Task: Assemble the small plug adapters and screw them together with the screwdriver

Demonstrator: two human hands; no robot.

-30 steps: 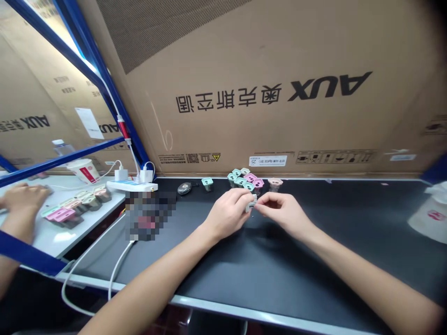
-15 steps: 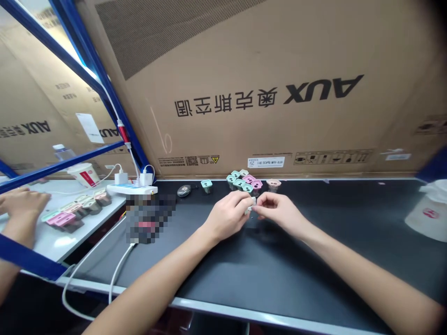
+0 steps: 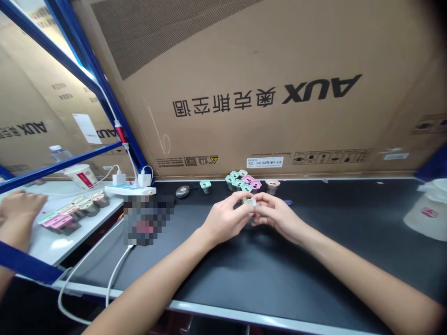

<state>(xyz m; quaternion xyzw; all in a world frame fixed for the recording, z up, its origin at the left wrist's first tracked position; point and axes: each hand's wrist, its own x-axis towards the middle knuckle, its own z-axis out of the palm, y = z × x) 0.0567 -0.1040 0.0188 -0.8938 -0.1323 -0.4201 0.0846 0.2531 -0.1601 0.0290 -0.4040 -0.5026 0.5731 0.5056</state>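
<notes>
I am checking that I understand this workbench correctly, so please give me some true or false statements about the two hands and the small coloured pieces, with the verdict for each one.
1. The left hand and right hand together hold a small pale plastic piece over a matte black bench top. True.
2. A lone mint-green plastic piece stands left of a cluster of mint and pink pieces. True.
3. A peach cup-shaped piece lies under the right hand. False: it stands beyond the hands, right of the cluster.
4. Another person's hand rests on a white side table. True.
5. A white paper cup with a red label stands on the black bench top. False: it stands on the white side table.
</notes>
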